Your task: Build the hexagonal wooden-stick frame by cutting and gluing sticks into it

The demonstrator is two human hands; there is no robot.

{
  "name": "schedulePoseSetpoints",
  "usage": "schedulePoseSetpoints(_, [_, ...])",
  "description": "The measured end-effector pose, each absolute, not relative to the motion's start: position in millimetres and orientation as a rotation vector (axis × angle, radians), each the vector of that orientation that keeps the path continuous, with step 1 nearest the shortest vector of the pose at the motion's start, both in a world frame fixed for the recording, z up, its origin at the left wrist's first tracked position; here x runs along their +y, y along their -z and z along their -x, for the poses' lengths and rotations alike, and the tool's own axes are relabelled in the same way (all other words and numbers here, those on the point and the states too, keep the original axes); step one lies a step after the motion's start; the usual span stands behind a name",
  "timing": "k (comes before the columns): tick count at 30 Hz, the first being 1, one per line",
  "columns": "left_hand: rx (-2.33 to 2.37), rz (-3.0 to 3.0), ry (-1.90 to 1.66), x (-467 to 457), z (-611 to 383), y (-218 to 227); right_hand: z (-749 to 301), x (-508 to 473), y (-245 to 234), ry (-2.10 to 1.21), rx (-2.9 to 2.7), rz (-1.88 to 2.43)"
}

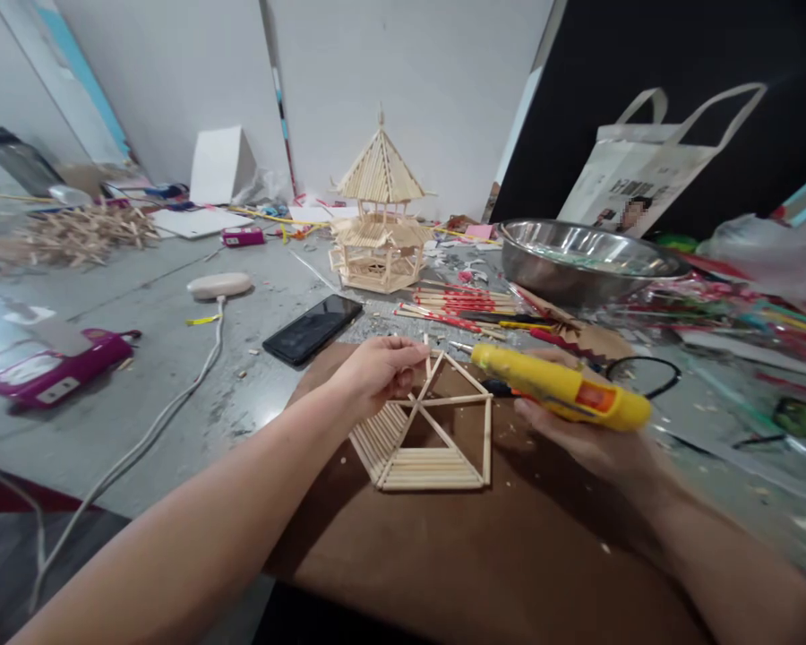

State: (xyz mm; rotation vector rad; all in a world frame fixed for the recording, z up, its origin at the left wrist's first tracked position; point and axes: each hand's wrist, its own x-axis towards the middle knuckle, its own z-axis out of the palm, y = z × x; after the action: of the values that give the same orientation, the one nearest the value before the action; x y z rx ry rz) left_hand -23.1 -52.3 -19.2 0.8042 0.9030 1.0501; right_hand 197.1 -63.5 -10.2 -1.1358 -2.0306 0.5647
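Observation:
My left hand [376,372] is closed, its fingertips pinching a thin wooden stick at the top of a hexagonal roof frame [430,434] made of sticks. The frame rests on a brown board [484,546] and is partly filled with rows of sticks on its lower and left sides. My right hand [578,421] grips a yellow glue gun [561,387], its nozzle pointing left toward the frame's upper right edge. A finished stick pagoda [380,219] stands further back on the table.
A black phone [313,328] lies left of the board. A steel bowl [581,255], red-tipped sticks [457,306], a white bag [645,170], a pink device [54,365] with a white cable [175,412] and a pile of sticks [73,235] surround the work area.

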Motion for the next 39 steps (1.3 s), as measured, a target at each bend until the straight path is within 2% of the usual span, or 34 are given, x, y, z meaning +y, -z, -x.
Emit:
schedulePoseSetpoints(9, [0.899,-0.754,-1.101,-50.6,22.7,21.0,-200.9,-62.3,17.8,-0.224,-2.399,0.920])
schedulePoseSetpoints(22, [0.899,-0.743,-1.107,-52.5,21.0,19.8,-197.5,-61.5,17.3,-0.130,-2.475,0.760])
schedulePoseSetpoints(39, [0.886,-0.763,-1.092,-53.8,22.0,19.2,-198.0,-62.8,14.8,-0.129,-2.493,0.816])
